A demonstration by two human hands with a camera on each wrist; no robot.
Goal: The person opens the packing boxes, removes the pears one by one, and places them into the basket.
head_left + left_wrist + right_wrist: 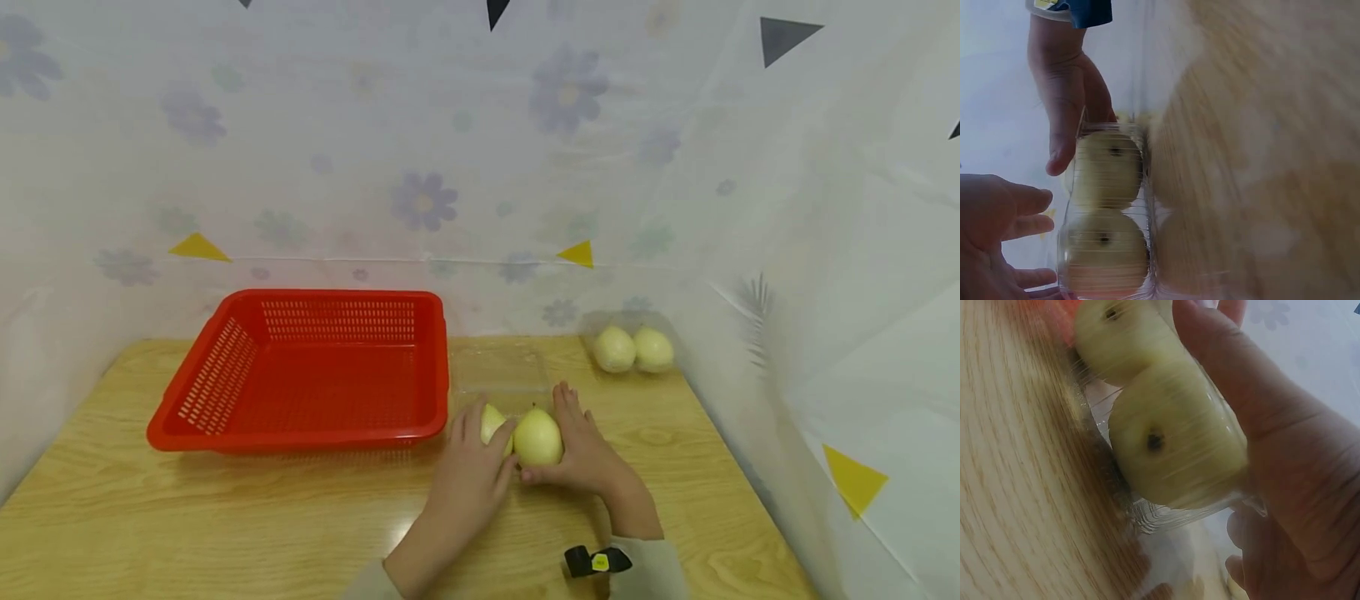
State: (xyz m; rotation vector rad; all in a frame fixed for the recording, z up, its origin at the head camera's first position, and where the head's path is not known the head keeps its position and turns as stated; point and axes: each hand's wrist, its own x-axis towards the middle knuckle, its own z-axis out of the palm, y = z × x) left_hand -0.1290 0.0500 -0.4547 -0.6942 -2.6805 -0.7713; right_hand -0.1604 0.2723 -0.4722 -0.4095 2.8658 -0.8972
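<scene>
Right hand (pixel 588 458) grasps the right end of a clear container (pixel 1157 520) with two pears (pixel 538 439), on the bench (pixel 225 533). Left hand (pixel 467 471) spread over the left pear; can't tell if gripping. Red basket (pixel 300 442) left; flat clear plastic (pixel 498 372) just behind; two packed pears (pixel 653 350) far right.

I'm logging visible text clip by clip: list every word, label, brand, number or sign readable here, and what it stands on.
Readable text: none in any of the three views.
Yellow label on the dark strap at the right wrist: too small to read in the head view, blurred and cut off in the left wrist view.
Clear container and red basket: no lettering visible.
</scene>
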